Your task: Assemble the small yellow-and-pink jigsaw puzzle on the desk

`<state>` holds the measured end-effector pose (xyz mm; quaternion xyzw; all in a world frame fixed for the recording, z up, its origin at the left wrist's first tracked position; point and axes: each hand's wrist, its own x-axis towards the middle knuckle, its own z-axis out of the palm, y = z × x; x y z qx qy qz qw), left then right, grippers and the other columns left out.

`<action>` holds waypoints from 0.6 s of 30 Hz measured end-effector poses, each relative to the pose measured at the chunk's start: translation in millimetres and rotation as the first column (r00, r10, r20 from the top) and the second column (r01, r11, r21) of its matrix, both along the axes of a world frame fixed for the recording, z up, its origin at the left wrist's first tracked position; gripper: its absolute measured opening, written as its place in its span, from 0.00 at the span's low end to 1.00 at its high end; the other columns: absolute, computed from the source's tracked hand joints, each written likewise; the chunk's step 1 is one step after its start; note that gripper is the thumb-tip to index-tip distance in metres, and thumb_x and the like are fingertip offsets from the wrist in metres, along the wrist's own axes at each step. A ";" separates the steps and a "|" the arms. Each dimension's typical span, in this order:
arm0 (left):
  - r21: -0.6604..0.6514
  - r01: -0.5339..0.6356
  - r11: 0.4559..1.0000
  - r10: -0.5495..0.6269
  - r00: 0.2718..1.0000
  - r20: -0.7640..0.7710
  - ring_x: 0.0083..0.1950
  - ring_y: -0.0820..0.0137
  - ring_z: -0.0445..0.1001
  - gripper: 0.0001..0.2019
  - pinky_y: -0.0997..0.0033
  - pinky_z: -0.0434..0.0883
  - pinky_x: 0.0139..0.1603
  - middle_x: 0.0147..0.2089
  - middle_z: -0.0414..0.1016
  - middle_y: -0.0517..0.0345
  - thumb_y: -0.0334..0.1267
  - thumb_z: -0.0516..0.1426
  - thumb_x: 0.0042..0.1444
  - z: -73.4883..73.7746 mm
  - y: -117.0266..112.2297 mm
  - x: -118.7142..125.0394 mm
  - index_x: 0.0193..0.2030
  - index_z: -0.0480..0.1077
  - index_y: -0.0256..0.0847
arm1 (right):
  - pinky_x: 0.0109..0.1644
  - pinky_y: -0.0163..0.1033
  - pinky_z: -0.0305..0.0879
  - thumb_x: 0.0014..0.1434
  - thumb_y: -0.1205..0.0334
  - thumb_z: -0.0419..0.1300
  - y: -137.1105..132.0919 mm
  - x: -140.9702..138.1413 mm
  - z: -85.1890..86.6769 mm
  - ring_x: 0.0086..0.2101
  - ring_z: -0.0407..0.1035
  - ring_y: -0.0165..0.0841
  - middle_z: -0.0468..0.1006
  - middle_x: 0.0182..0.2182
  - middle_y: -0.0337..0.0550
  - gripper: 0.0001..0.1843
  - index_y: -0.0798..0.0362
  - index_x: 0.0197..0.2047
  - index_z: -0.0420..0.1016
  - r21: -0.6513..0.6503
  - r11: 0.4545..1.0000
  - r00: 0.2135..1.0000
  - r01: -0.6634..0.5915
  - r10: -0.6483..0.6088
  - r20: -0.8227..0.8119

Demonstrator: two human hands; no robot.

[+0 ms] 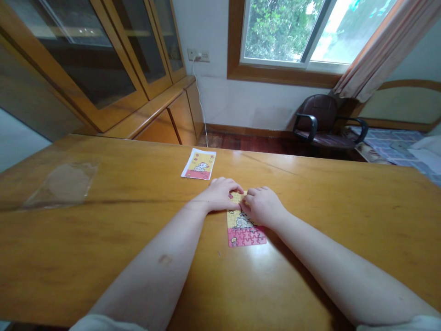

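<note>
A small assembled jigsaw puzzle (241,232), yellow above and pink below with a cartoon animal, lies flat on the wooden table (103,239). My left hand (220,193) rests on its upper left corner with fingers curled down onto the pieces. My right hand (263,204) covers its upper right part, fingers bent and pressed against the top edge. The two hands nearly touch at the fingertips. The upper part of the puzzle is hidden beneath them.
A printed reference card (199,164) with the same picture lies farther back on the table. A clear plastic bag (62,184) lies at the left. Beyond the table stand wooden cabinets (113,69), a dark armchair (322,122) and a window (310,32).
</note>
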<state>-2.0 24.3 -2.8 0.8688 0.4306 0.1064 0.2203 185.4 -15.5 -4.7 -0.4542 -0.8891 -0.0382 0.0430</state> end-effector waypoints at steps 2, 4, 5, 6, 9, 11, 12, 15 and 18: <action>-0.004 -0.002 1.000 0.002 1.000 -0.005 0.47 0.62 0.69 0.19 0.63 0.63 0.50 0.45 0.76 0.60 0.50 0.63 0.44 1.9 -0.5 0.7 0.44 0.74 0.50 | 0.36 0.40 0.51 0.62 0.59 0.50 0.4 -0.1 -1.6 0.31 0.70 0.34 0.77 0.28 0.45 0.17 0.55 0.34 0.79 0.018 1.000 1.000 -0.008 0.008 -0.010; -0.006 -0.003 1.000 0.003 1.000 -0.015 0.47 0.62 0.69 0.19 0.63 0.63 0.50 0.45 0.76 0.59 0.50 0.63 0.44 2.9 -0.5 1.1 0.44 0.75 0.49 | 0.36 0.40 0.51 0.62 0.60 0.50 0.5 -0.5 -2.7 0.30 0.70 0.34 0.77 0.27 0.46 0.16 0.56 0.34 0.79 0.029 0.999 1.000 -0.012 0.013 -0.017; -0.004 -0.002 1.000 0.002 1.000 -0.018 0.47 0.62 0.69 0.19 0.63 0.63 0.50 0.45 0.76 0.59 0.50 0.62 0.45 3.0 -0.4 1.2 0.44 0.75 0.49 | 0.36 0.40 0.51 0.62 0.60 0.51 0.4 -0.8 -3.2 0.30 0.70 0.34 0.77 0.28 0.46 0.16 0.56 0.34 0.79 0.033 0.999 1.000 -0.012 0.013 -0.019; 0.000 0.000 1.000 0.000 1.000 -0.019 0.48 0.61 0.69 0.19 0.63 0.63 0.50 0.45 0.76 0.59 0.51 0.62 0.45 2.8 -0.2 1.1 0.45 0.75 0.50 | 0.36 0.40 0.51 0.62 0.60 0.51 0.4 -1.0 -3.7 0.30 0.70 0.34 0.77 0.28 0.46 0.16 0.56 0.35 0.79 0.035 0.999 1.000 -0.013 0.014 -0.020; 0.007 0.007 1.000 -0.007 1.000 -0.019 0.48 0.61 0.69 0.20 0.63 0.62 0.51 0.46 0.76 0.59 0.51 0.62 0.45 1.3 0.4 0.5 0.45 0.74 0.50 | 0.37 0.40 0.52 0.62 0.60 0.51 0.5 -1.5 -5.0 0.31 0.69 0.34 0.77 0.28 0.46 0.16 0.55 0.34 0.79 0.033 0.999 1.000 -0.008 0.009 -0.017; 0.005 0.008 1.000 -0.008 1.000 -0.019 0.48 0.61 0.69 0.20 0.62 0.63 0.51 0.45 0.76 0.60 0.51 0.63 0.44 0.4 0.6 0.0 0.45 0.74 0.50 | 0.37 0.40 0.52 0.62 0.60 0.50 0.8 -1.4 -5.2 0.31 0.70 0.34 0.77 0.28 0.46 0.17 0.56 0.34 0.79 0.022 1.000 1.000 0.000 0.000 -0.015; 0.003 0.010 1.000 -0.010 1.000 -0.018 0.48 0.61 0.69 0.20 0.62 0.63 0.51 0.45 0.76 0.60 0.51 0.63 0.44 0.1 0.7 -0.1 0.45 0.74 0.50 | 0.37 0.40 0.52 0.63 0.60 0.50 1.0 -1.2 -4.9 0.31 0.70 0.34 0.77 0.28 0.46 0.17 0.56 0.34 0.79 0.016 1.000 1.000 0.010 -0.010 -0.016; 0.003 0.009 1.000 -0.009 1.000 -0.011 0.48 0.61 0.70 0.20 0.62 0.63 0.51 0.46 0.76 0.60 0.51 0.63 0.44 -0.7 1.1 -0.5 0.45 0.75 0.50 | 0.37 0.39 0.53 0.63 0.61 0.49 1.6 -0.1 -1.5 0.32 0.70 0.34 0.77 0.30 0.46 0.17 0.55 0.34 0.79 -0.023 0.999 0.999 0.030 -0.030 -0.022; 0.006 0.019 1.000 -0.019 1.000 -0.005 0.48 0.61 0.70 0.21 0.62 0.63 0.50 0.46 0.76 0.60 0.51 0.63 0.44 -2.5 2.0 -1.0 0.45 0.75 0.50 | 0.39 0.39 0.54 0.62 0.58 0.52 1.8 2.3 5.0 0.34 0.71 0.34 0.78 0.33 0.45 0.15 0.54 0.38 0.79 -0.083 0.997 0.999 -0.003 0.000 -0.042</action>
